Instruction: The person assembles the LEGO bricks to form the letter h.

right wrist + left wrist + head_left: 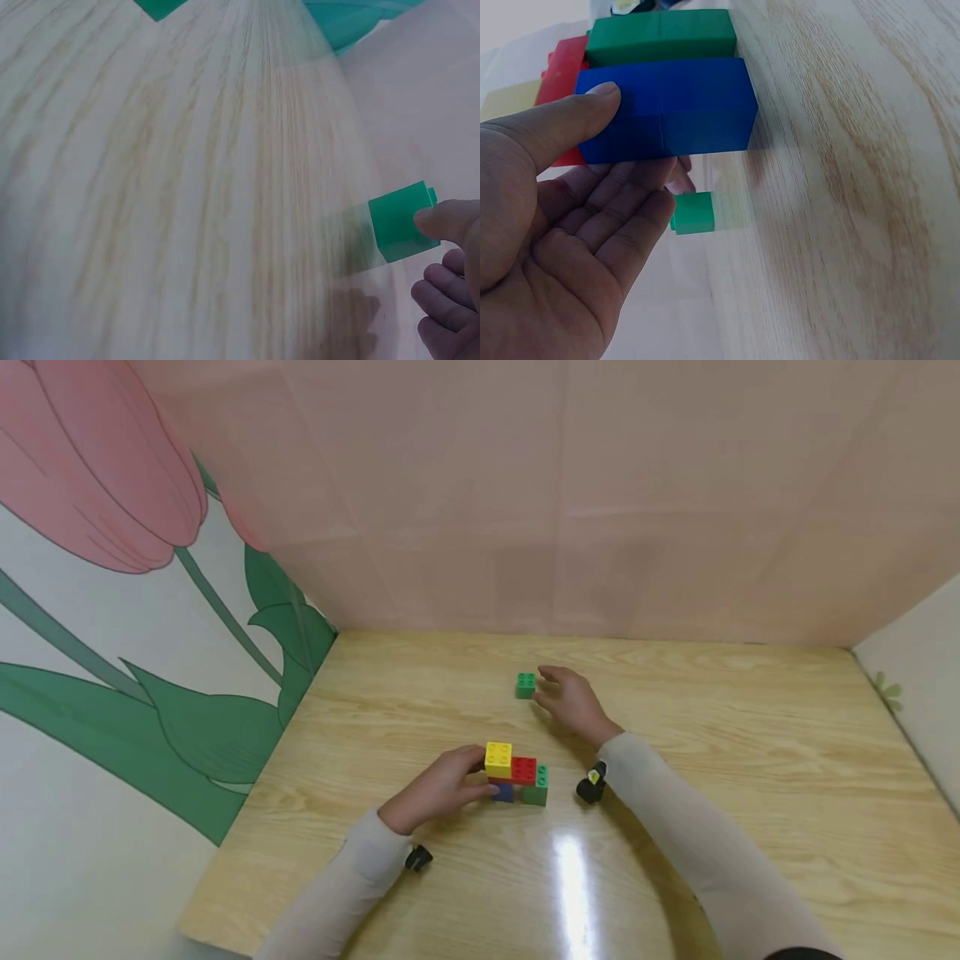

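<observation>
Steadying the block stack at frame centre with my left hand, thumb pressed on blue, I judge my right hand, fingertips touching the loose green block just above on the tabletop, must next pinch it.

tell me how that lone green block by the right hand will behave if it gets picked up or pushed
The green block looks like hard moulded plastic, so probably stiff and light. Its flat sides and base suggest it would slide on the glossy wooden table rather than roll. The right hand touches its side, with fingers straight.
</observation>
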Available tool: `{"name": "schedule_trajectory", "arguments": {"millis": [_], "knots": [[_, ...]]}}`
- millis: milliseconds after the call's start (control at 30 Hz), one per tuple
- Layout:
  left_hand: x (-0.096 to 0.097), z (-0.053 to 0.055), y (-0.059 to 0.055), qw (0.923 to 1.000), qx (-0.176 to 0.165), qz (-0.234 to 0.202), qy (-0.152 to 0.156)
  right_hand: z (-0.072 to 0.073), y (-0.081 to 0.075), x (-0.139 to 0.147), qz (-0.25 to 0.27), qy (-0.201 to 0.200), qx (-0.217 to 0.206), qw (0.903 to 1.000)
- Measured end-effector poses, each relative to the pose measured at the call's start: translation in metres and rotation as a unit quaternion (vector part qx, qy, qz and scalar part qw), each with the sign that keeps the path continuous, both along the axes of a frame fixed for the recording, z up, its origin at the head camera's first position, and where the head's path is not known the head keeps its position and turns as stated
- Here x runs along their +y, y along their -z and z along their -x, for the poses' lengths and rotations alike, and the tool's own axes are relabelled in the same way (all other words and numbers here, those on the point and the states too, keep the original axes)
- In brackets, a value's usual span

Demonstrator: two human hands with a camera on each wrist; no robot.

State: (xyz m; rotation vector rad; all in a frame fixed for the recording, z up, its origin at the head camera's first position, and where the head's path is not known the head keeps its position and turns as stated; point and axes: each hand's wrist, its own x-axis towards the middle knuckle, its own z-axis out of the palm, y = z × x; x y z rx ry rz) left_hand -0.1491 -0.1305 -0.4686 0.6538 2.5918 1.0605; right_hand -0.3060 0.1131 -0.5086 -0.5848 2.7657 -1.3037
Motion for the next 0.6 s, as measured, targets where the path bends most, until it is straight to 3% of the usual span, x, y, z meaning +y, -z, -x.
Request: {"name": "schedule_trajectory", "arguments": {"millis": [600], "knots": [[0.001, 0.000, -0.001, 1.0000, -0.003, 0.001, -0.004, -0.005, -0.002, -0.008, -0.010, 0.009, 0.022, 0.9997]]}}
